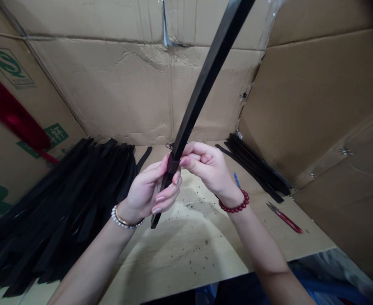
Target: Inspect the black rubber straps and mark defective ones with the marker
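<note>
Left hand holds 1 slanted black strip; right hand touches it.

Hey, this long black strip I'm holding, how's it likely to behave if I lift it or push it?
The black strip looks fairly stiff: above your left hand and right hand it slants up without sagging. It may tip easily, since much more shows above your hands than below. Rolling seems unlikely, given its flat faces.
</note>
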`<action>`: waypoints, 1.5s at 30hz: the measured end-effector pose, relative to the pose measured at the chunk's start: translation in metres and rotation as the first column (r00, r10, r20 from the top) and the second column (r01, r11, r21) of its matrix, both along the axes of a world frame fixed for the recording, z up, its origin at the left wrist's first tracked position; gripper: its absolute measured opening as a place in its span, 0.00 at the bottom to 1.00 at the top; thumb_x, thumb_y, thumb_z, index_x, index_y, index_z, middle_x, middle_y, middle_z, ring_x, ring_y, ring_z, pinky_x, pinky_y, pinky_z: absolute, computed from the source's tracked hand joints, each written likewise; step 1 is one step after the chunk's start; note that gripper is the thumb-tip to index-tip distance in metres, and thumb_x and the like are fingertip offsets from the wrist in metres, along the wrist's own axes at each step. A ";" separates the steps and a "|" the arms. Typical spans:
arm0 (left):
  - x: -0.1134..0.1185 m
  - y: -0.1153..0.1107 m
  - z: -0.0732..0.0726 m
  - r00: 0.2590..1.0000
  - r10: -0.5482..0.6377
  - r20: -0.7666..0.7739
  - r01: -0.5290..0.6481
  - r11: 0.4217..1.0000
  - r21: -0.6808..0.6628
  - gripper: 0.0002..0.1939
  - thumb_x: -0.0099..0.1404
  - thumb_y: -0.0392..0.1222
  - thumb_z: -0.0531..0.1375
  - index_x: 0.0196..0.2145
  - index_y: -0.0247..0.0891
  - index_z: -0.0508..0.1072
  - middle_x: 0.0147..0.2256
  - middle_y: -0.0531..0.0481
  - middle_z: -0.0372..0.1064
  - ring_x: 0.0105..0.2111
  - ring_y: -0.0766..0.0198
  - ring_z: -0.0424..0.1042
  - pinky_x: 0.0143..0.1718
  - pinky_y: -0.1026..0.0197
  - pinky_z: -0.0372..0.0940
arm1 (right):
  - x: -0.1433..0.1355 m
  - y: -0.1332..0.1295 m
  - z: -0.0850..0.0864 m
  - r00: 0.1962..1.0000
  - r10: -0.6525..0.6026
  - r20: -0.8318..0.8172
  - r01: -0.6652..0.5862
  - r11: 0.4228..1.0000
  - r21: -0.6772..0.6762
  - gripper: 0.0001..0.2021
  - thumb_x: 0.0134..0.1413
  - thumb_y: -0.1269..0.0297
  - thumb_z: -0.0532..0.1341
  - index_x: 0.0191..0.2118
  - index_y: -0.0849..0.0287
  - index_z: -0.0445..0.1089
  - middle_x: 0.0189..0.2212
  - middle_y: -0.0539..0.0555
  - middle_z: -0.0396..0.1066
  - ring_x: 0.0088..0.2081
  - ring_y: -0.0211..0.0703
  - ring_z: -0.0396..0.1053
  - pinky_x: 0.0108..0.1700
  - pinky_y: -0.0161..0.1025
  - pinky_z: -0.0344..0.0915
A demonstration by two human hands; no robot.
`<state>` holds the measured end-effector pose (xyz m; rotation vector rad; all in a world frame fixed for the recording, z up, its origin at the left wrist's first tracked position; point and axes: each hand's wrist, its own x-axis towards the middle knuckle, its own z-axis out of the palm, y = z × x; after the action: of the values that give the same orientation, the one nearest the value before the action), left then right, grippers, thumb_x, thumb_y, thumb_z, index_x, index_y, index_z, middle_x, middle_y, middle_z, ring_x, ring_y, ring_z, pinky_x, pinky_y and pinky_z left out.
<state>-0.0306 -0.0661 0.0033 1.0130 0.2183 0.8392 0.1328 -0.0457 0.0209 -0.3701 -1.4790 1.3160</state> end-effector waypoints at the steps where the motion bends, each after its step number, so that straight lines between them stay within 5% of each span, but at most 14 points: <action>1: 0.001 0.001 0.000 0.999 -0.029 0.015 0.030 1.000 -0.007 0.22 0.72 0.51 0.52 0.29 0.35 0.76 0.12 0.59 0.51 0.07 0.75 0.53 0.10 0.73 0.54 | 0.000 0.000 0.000 1.000 0.001 -0.002 -0.001 1.000 -0.002 0.12 0.45 0.59 0.74 0.30 0.59 0.73 0.23 0.46 0.76 0.27 0.35 0.75 0.34 0.33 0.73; 3: 0.005 0.002 -0.001 1.000 -0.012 0.015 0.012 1.000 0.009 0.23 0.72 0.53 0.52 0.27 0.35 0.74 0.13 0.58 0.51 0.09 0.74 0.54 0.10 0.73 0.54 | 0.000 0.000 -0.001 1.000 0.007 -0.001 -0.007 1.000 -0.010 0.11 0.47 0.60 0.73 0.30 0.59 0.73 0.23 0.46 0.76 0.27 0.35 0.75 0.34 0.33 0.73; 6: 0.011 0.002 -0.002 0.977 0.209 -0.045 -0.203 0.973 0.114 0.24 0.71 0.58 0.53 0.28 0.35 0.71 0.18 0.54 0.59 0.13 0.73 0.59 0.11 0.72 0.56 | 0.001 0.001 -0.002 1.000 -0.004 -0.017 0.003 1.000 -0.013 0.10 0.51 0.60 0.71 0.36 0.59 0.74 0.23 0.47 0.77 0.26 0.35 0.76 0.33 0.33 0.74; 10: 0.015 0.002 -0.005 0.803 0.595 0.023 -0.558 0.739 0.377 0.16 0.67 0.54 0.61 0.39 0.37 0.69 0.24 0.56 0.64 0.19 0.74 0.62 0.18 0.73 0.60 | 0.001 0.000 -0.001 0.998 -0.065 -0.009 0.066 0.998 0.014 0.10 0.50 0.61 0.72 0.34 0.60 0.74 0.20 0.45 0.76 0.22 0.34 0.74 0.28 0.33 0.73; 13: 0.015 0.002 -0.006 0.719 0.695 0.035 -0.612 0.607 0.507 0.16 0.64 0.50 0.66 0.41 0.39 0.66 0.24 0.58 0.67 0.20 0.74 0.64 0.19 0.72 0.60 | -0.001 -0.002 0.000 0.988 -0.155 0.005 0.155 0.987 0.046 0.11 0.49 0.61 0.72 0.30 0.59 0.71 0.18 0.44 0.74 0.21 0.33 0.72 0.27 0.32 0.71; 17: 0.014 -0.003 -0.002 0.649 0.758 -0.058 -0.591 0.551 0.590 0.11 0.70 0.47 0.60 0.36 0.37 0.66 0.30 0.52 0.73 0.24 0.71 0.72 0.22 0.68 0.65 | -0.002 -0.003 -0.001 0.958 -0.283 0.043 0.279 0.957 0.079 0.13 0.50 0.60 0.72 0.26 0.59 0.68 0.16 0.44 0.71 0.20 0.33 0.70 0.26 0.31 0.69; 25: 0.014 -0.010 0.008 0.670 0.735 -0.105 -0.571 0.600 0.561 0.13 0.73 0.48 0.55 0.34 0.38 0.64 0.32 0.49 0.75 0.22 0.69 0.73 0.20 0.67 0.65 | 0.000 -0.003 -0.003 0.970 -0.236 0.057 0.221 0.957 0.189 0.10 0.60 0.63 0.64 0.29 0.58 0.69 0.17 0.44 0.67 0.19 0.32 0.67 0.22 0.31 0.64; 31: 0.013 -0.015 0.011 0.786 0.599 -0.152 -0.490 0.753 0.439 0.13 0.74 0.50 0.53 0.38 0.38 0.65 0.29 0.51 0.74 0.16 0.73 0.66 0.16 0.70 0.59 | 0.006 0.007 -0.009 0.978 -0.202 0.057 0.185 0.957 0.225 0.11 0.59 0.59 0.66 0.28 0.59 0.70 0.16 0.44 0.67 0.17 0.29 0.63 0.18 0.30 0.55; 38: 0.011 -0.006 0.003 0.941 0.308 -0.139 -0.283 0.943 0.177 0.21 0.72 0.58 0.51 0.35 0.37 0.66 0.15 0.56 0.65 0.07 0.75 0.53 0.08 0.73 0.49 | 0.008 0.018 -0.009 0.997 0.036 0.072 -0.038 0.999 0.018 0.15 0.49 0.55 0.72 0.33 0.60 0.71 0.19 0.45 0.71 0.22 0.31 0.68 0.27 0.30 0.65; 42: 0.012 0.000 -0.002 0.962 0.214 -0.170 -0.186 0.968 0.169 0.25 0.72 0.61 0.49 0.32 0.37 0.67 0.15 0.54 0.65 0.06 0.75 0.51 0.07 0.72 0.47 | 0.010 0.015 -0.005 0.980 0.169 0.106 -0.166 0.985 -0.038 0.17 0.46 0.53 0.73 0.35 0.60 0.73 0.18 0.45 0.71 0.24 0.33 0.71 0.30 0.31 0.69; 45: 0.018 -0.001 -0.003 0.907 0.382 -0.178 -0.334 0.909 0.249 0.25 0.71 0.62 0.50 0.33 0.37 0.66 0.18 0.54 0.66 0.09 0.74 0.56 0.09 0.71 0.52 | 0.008 0.011 -0.005 0.995 0.074 0.066 -0.071 0.997 -0.043 0.17 0.47 0.52 0.73 0.29 0.60 0.70 0.18 0.47 0.73 0.21 0.35 0.71 0.27 0.32 0.68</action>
<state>-0.0131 -0.0669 0.0005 1.2940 0.5293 1.1016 0.1406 -0.0348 0.0161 -0.3935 -1.5361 1.4046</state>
